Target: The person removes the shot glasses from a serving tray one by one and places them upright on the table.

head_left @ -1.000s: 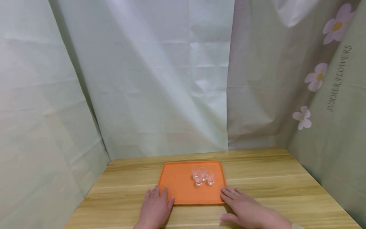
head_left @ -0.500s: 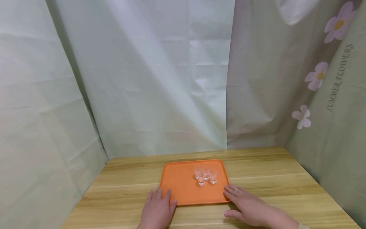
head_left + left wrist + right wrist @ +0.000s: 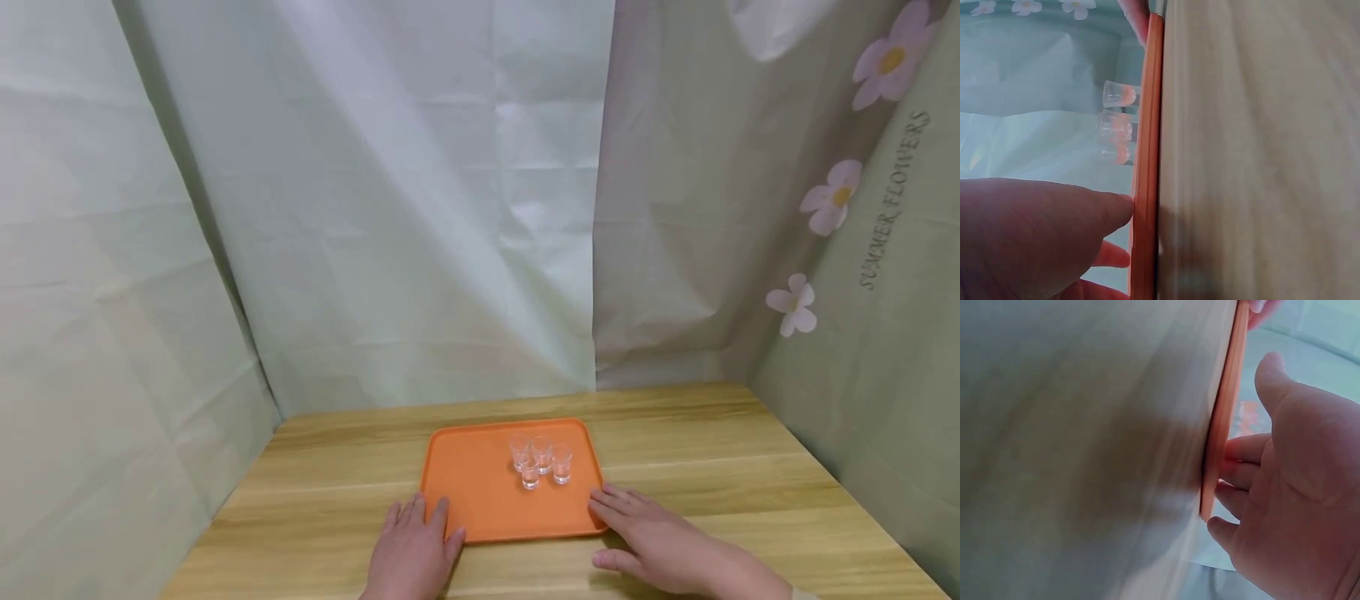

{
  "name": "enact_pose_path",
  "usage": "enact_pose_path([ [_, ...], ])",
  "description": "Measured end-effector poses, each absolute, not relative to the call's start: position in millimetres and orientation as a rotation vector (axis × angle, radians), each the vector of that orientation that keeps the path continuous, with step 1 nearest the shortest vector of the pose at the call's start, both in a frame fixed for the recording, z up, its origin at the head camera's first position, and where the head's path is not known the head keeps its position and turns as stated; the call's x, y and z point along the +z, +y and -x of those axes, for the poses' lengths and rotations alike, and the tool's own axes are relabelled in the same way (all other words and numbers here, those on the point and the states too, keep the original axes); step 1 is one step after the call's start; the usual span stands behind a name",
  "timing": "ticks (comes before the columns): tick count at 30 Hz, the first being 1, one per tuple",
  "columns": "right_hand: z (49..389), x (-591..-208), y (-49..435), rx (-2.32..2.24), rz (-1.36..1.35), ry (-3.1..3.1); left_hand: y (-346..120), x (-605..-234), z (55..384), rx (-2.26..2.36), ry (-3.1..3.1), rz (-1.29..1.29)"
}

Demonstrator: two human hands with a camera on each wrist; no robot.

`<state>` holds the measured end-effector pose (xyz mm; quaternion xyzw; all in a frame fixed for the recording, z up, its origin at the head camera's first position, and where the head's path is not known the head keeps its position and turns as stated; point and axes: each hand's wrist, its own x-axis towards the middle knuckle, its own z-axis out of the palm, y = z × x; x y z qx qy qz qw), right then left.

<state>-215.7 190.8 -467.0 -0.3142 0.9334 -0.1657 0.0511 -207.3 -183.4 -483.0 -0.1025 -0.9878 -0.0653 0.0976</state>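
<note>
An orange rectangular tray (image 3: 468,483) lies flat on the table, seen edge-on in both wrist views. Several small clear shot glasses (image 3: 561,468) stand upright in a cluster on its right half. My left hand (image 3: 411,552) rests at the tray's near left corner, fingers extended along the side and the thumb at the front rim. At the near right corner, my right hand (image 3: 656,540) touches the tray with straight fingers, its thumb (image 3: 1274,376) held apart from the rim. Neither hand grips a glass.
The wood-grain table (image 3: 315,467) extends around the tray on all sides. Pale green cloth (image 3: 420,250) hangs behind it and on both sides, with printed flowers (image 3: 828,198) on the right.
Tray, glasses and both hands have shifted slightly to the right in the head view, mostly during the first half second. The hands keep the same pose at the tray's corners.
</note>
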Motion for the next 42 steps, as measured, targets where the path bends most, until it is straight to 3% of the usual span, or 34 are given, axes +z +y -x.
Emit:
enact_pose_path([
  [17, 248.5, -465.4, 179.7, -0.687, 0.954, 3.106, -195.8, -470.5, 240.3, -0.322, -2.815, 0.286],
  [42, 283.2, -472.3, 156.3, -1.310, 0.600, 2.824, -210.1, -489.6, 255.0, -0.423, -2.801, 0.207],
])
